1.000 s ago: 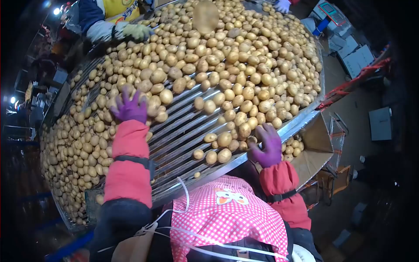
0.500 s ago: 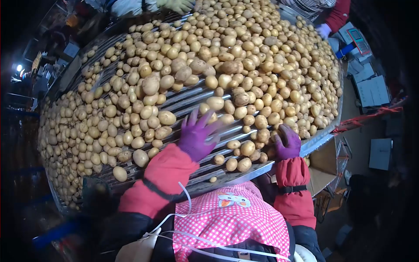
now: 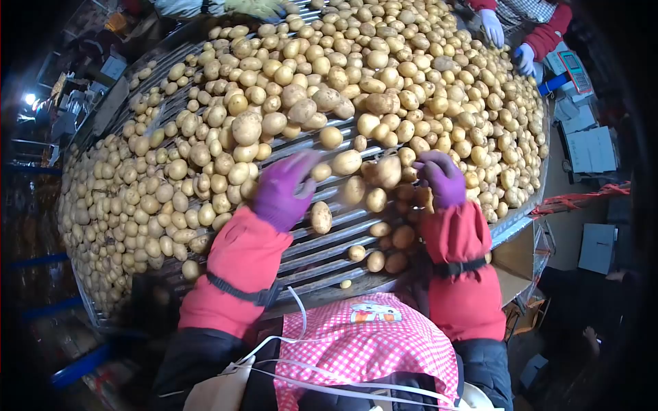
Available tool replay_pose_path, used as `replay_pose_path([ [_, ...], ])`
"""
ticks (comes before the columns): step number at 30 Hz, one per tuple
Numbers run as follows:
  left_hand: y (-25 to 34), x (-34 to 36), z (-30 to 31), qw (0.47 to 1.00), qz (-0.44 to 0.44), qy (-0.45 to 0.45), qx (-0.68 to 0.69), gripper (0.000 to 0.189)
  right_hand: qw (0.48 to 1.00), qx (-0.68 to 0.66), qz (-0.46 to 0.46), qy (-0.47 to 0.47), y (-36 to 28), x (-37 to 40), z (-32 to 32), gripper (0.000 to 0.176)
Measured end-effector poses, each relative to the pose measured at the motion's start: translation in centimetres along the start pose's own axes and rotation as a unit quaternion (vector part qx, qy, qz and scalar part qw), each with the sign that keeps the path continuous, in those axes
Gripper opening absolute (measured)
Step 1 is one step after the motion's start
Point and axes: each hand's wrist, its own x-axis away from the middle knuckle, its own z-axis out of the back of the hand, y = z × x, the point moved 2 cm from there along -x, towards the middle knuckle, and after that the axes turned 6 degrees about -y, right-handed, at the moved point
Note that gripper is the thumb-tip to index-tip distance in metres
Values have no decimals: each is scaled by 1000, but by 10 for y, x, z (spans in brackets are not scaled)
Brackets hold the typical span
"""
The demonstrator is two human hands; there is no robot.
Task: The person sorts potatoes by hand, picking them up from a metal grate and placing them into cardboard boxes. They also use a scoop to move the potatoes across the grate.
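Note:
Potatoes of mixed sizes cover a slatted metal sorting table. My left hand, in a purple glove, is over the slats at the left pile's edge. Its fingers stretch forward, thumb apart, slightly blurred, with nothing held. One oblong potato lies just right of it on the bars. My right hand, also purple-gloved, is at the edge of the right heap, fingers bent and apart over the potatoes beside it. A larger potato, smeared by motion, is left of those fingers.
Across the table at right, a co-worker's two gloved hands touch the heap. Another person's glove is at the top left. A handheld device and boxes stand on the right, with red cord by the table corner.
My left hand has moved left and slightly away from me. My right hand has moved forward along the heap. Several potatoes between them have shifted, and the right co-worker's second hand has appeared.

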Motion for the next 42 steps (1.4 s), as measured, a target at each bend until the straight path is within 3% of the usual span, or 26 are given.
replay_pose_path([
  [1,1,-13,-12,998,-48,-31,-34,51,994,-107,34,-2,21,2,20,20],
  [3,-7,-36,-47,978,-114,-134,-110,60,992,-108,55,18,45,22,37,26],
  [4,-9,-56,-63,974,-18,-212,-73,63,998,-54,43,-3,31,39,32,29],
  [6,4,-66,-68,952,-28,-280,-119,64,995,27,70,-60,27,61,10,35],
  [8,-6,-72,-75,975,-58,-209,-37,60,924,194,300,-134,31,63,-23,36],
  [9,-15,-70,-77,983,-67,-172,2,58,882,368,177,-235,-14,77,-48,31],
  [10,-24,-67,-76,986,-94,-130,36,52,840,393,289,-237,8,78,-62,29],
  [11,-22,-66,-68,965,8,-145,220,49,802,445,338,-211,22,85,-72,33],
  [13,-14,-51,-51,795,210,-144,551,47,772,493,313,-252,35,82,-91,35],
  [15,-6,-36,-36,725,155,-134,657,56,792,477,260,-277,36,80,-109,38],
  [18,9,-18,-31,698,212,-91,678,56,786,470,273,-294,31,79,-113,41],
  [20,24,-15,-29,707,211,-61,672,55,932,223,131,-253,37,86,-97,45],
  [21,29,-13,-33,668,204,-65,713,55,971,88,52,-218,42,92,-83,48],
  [22,33,-10,-37,625,199,-73,751,55,972,-115,-66,-192,21,105,-66,47],
  [23,40,-9,-43,580,193,-84,787,56,927,-318,-164,-115,1,118,-48,52],
  [24,49,-9,-48,666,242,-79,701,58,905,-400,-110,-94,13,125,-25,51],
  [25,63,-8,-57,654,213,-107,718,57,874,-478,-49,-70,32,133,6,50],
  [28,113,-7,-89,612,127,-224,748,56,754,-637,34,-158,72,164,80,53],
  [31,181,-1,-128,599,107,-326,723,57,745,-663,77,-23,102,224,131,56],
  [32,205,2,-137,625,121,-358,683,56,731,-675,68,70,106,248,141,56],
  [33,226,2,-154,699,99,-385,594,54,720,-677,94,116,115,268,152,55],
  [35,235,3,-197,803,-6,-446,396,50,694,-678,137,199,142,305,173,52],
  [37,247,2,-213,799,44,-457,387,44,759,-571,134,284,197,349,210,49],
  [40,243,1,-223,829,-1,-382,409,40,722,-632,100,263,217,409,251,51],
  [41,240,1,-215,822,36,-380,422,40,712,-635,88,287,232,419,265,53],
  [42,236,0,-206,813,71,-377,439,41,720,-646,87,237,243,418,274,54],
])
